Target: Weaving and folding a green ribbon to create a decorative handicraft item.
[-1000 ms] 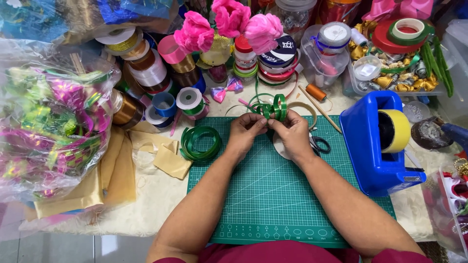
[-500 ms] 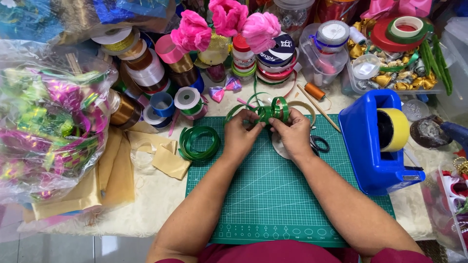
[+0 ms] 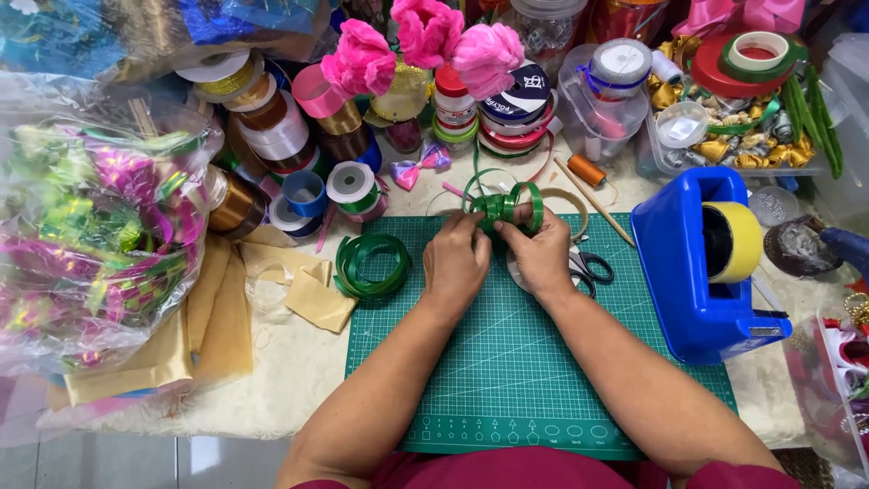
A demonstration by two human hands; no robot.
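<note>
Pinching a green bow [image 3: 505, 206] with my left hand [image 3: 455, 263] and right hand [image 3: 540, 258], fingers closed on it, above the green mat [image 3: 507, 362]. Blue tape holder [image 3: 697, 263] sits right; clear bag [image 3: 90, 226] left.

Green ribbon loops [image 3: 509, 206] over a green cutting mat [image 3: 534, 362] gridded in pale lines. Blue tape dispenser [image 3: 681, 272], yellow roll [image 3: 738, 240]; pink fabric flowers [image 3: 425, 32].

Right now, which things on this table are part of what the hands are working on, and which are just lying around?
In use:
left hand
right hand
looped green ribbon bow
green gridded cutting mat

Lying about:
loose coil of green ribbon
black-handled scissors
blue tape dispenser
pink fabric flowers
</note>
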